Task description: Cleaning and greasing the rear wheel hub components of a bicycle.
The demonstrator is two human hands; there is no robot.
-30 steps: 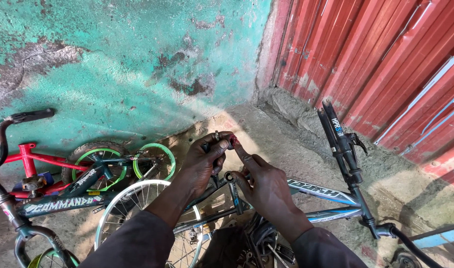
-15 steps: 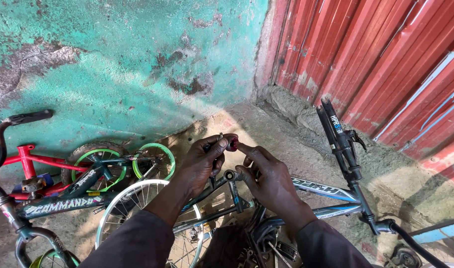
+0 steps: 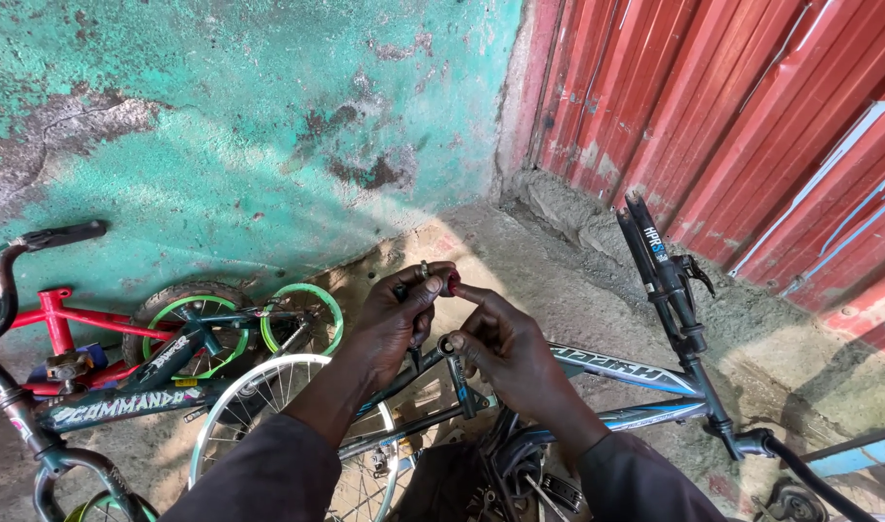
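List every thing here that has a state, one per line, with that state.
Left hand: pinching a small part at the fingertips.
Right hand: fingertips on the same small part.
Blue bike frame: lying on its side.
Red kids' bike: leaning at the green wall.

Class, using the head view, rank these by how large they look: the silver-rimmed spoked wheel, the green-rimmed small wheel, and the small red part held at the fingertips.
1. Silver-rimmed spoked wheel, partly hidden by the arm and nearer the camera.
2. Green-rimmed small wheel.
3. Small red part, pinched between left hand and right hand.
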